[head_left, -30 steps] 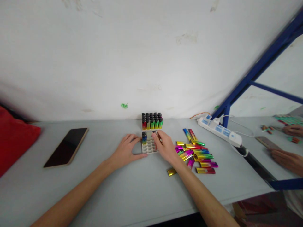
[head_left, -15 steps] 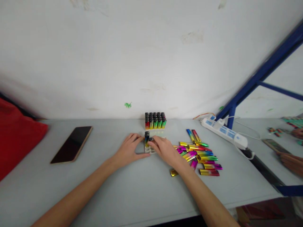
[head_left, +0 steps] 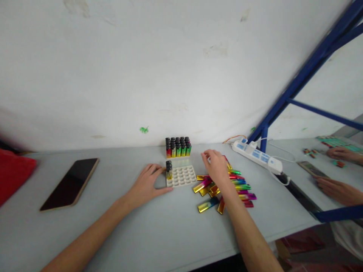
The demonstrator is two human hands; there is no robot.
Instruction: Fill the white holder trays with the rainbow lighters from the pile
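A white tray (head_left: 181, 175) with rows of cut-out slots lies in front of me. A few black-topped lighters (head_left: 169, 170) stand upright in its left column. My left hand (head_left: 146, 185) rests at that side with thumb and fingers spread, the thumb at the tray's front left corner and the fingertips beside the lighters. My right hand (head_left: 217, 166) is over the back left of a loose pile of shiny, multicoloured lighter-shaped pieces (head_left: 208, 204). Its thumb and fingers are slightly apart, and I see nothing between them. Part of the pile is hidden beneath this hand and forearm.
Behind the tray stands a block of upright black-topped lighters (head_left: 178, 147) against the wall. A phone (head_left: 70, 183) and red cloth (head_left: 14, 172) lie left. A power strip (head_left: 256, 155) and blue frame (head_left: 286, 98) are right; beyond, another person's hands (head_left: 338, 190) hold a phone.
My right hand has moved away from the tray, rightward to the pile, uncovering the tray's slots. My left hand stays at the tray's left side. The camera view has turned slightly right.
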